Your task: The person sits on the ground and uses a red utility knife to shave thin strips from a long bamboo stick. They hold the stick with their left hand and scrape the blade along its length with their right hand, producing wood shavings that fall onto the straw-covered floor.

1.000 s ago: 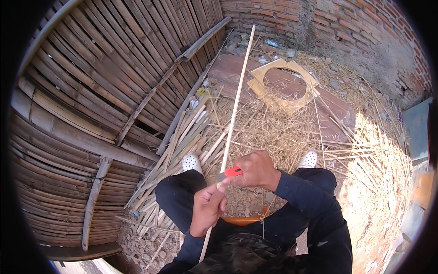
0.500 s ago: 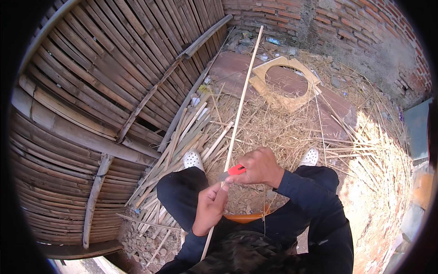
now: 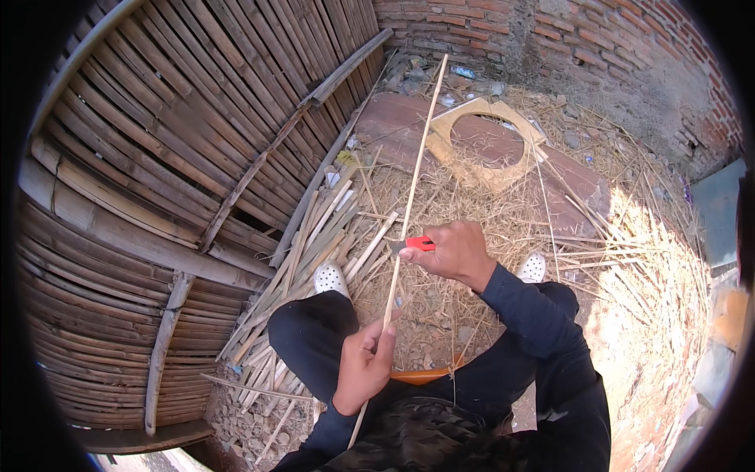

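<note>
A long, thin pale bamboo strip (image 3: 419, 161) slants from my lap up and away past my feet. Low on it, my left hand (image 3: 366, 363) is closed, pinching it between thumb and fingers. My right hand (image 3: 454, 253) is wrapped round a red-handled utility knife (image 3: 419, 244). The knife's blade lies against the strip, well above my left hand. Part of the handle is hidden in my right palm.
Bamboo slats (image 3: 307, 263) lie piled at left beside a bamboo wall (image 3: 181, 134). Ahead, a wooden board with a round hole (image 3: 515, 118) rests on a brown slab (image 3: 389, 130). Shavings (image 3: 503, 216) litter the ground before a brick wall (image 3: 456, 31).
My right hand and the knife have slid up along the strip, away from my left hand. The left hand still grips near the same place, and the strip's far end has dipped slightly.
</note>
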A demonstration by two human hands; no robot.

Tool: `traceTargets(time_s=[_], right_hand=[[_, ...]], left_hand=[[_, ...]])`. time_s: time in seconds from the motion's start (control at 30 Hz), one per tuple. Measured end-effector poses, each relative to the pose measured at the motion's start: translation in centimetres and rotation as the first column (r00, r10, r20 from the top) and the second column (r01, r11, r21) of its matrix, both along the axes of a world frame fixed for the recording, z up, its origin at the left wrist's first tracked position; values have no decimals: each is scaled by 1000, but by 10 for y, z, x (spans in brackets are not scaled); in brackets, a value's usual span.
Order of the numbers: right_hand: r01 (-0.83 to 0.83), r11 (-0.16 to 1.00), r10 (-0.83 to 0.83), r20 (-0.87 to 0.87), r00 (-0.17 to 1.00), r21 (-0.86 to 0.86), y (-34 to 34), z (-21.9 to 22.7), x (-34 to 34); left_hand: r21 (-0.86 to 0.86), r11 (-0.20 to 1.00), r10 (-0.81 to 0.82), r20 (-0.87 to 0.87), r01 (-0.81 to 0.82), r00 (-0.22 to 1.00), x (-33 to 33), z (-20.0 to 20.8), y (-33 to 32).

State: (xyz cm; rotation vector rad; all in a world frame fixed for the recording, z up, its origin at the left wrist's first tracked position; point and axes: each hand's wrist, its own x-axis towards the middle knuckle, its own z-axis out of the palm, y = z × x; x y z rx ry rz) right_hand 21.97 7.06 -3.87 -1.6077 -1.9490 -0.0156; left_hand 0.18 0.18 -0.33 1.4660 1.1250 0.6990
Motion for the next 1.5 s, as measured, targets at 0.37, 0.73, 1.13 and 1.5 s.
traceTargets(time_s=[0.37,0.73,1.13,1.5], right_hand=[[-6,1000,6,-54,999,-13,3,4,4],[-98,976,104,22,994,-195,-17,-1,-23],[-91,987,100,65,993,-132,-12,-2,-17],[19,996,-19,-8,1000,-85,7,-7,10]], left_hand=[[244,970,16,-137,18,990,0,-3,2],[539,818,113,-492,201,863,-4,6,16],[566,803,121,-465,189,877,-11,-2,10],[523,841,95,-399,141,912,-10,6,6]])
